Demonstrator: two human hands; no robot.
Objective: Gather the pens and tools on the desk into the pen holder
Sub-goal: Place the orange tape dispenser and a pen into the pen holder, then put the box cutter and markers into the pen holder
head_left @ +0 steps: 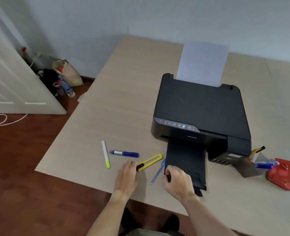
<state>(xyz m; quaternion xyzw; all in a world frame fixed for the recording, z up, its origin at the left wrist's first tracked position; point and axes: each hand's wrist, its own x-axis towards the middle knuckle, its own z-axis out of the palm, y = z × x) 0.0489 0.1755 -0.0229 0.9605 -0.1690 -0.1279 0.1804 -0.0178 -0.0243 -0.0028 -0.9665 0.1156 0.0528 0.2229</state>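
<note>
On the desk near its front edge lie a white-and-green highlighter (105, 154), a blue marker (124, 153), a yellow utility knife (150, 162) and a light blue pen (158, 171). My left hand (127, 176) rests at the knife's black end, fingers touching it. My right hand (177, 182) is closed around a small black object in front of the printer's tray; what the object is cannot be made out. The grey pen holder (249, 168) stands right of the printer with several pens in it.
A black printer (202, 109) with paper in its feeder fills the desk's middle, its output tray (186, 160) extended toward me. A red hole punch (282, 174) sits right of the holder. The desk's left edge drops to a wooden floor with bags and a bottle.
</note>
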